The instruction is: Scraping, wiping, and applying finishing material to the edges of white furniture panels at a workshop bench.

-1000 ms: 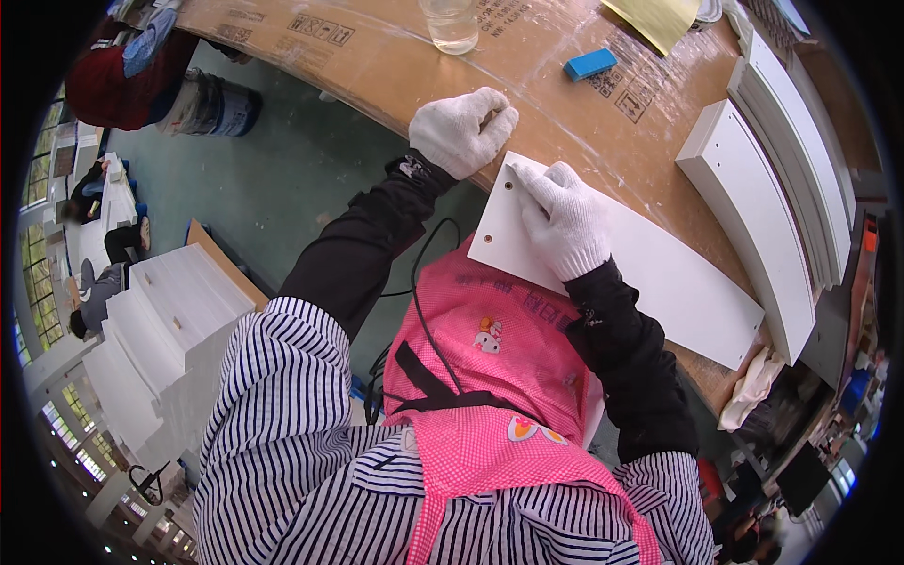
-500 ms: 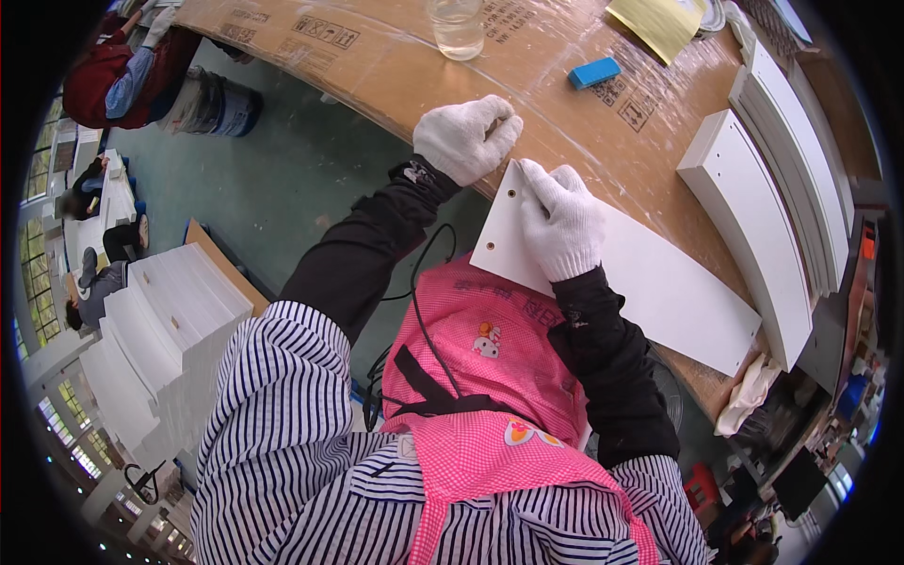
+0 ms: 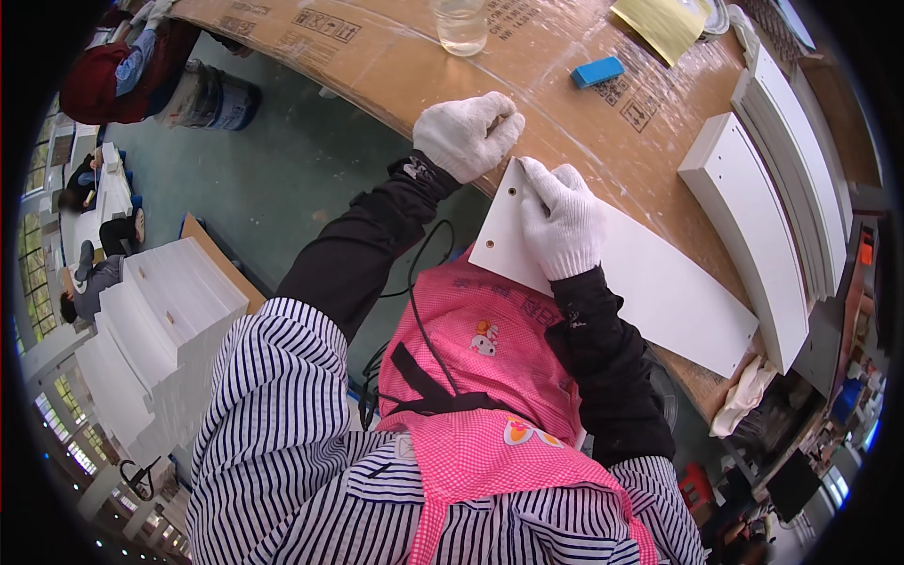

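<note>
A long white board point(image 3: 650, 282) lies slantwise at the table's near edge, with two small metal-rimmed holes at its left end. My right hand point(image 3: 563, 221), in a white knitted glove, is closed over that end, thumb and fingertips pressed together at the far corner edge. Just to the left, over the table edge, my left hand point(image 3: 468, 137) is closed in the same kind of glove. Its thumb and fingers are curled together. Whatever it may hold is too small or hidden to make out, and it appears apart from the board.
Curved white panels point(image 3: 749, 235) stand at the right of the cardboard-covered table point(image 3: 377, 56). A blue block point(image 3: 597, 72), a yellow sheet point(image 3: 664, 24) and a clear cup of liquid point(image 3: 460, 28) sit farther back. White boards point(image 3: 165, 301) are stacked at left, near other people and a bucket point(image 3: 212, 99).
</note>
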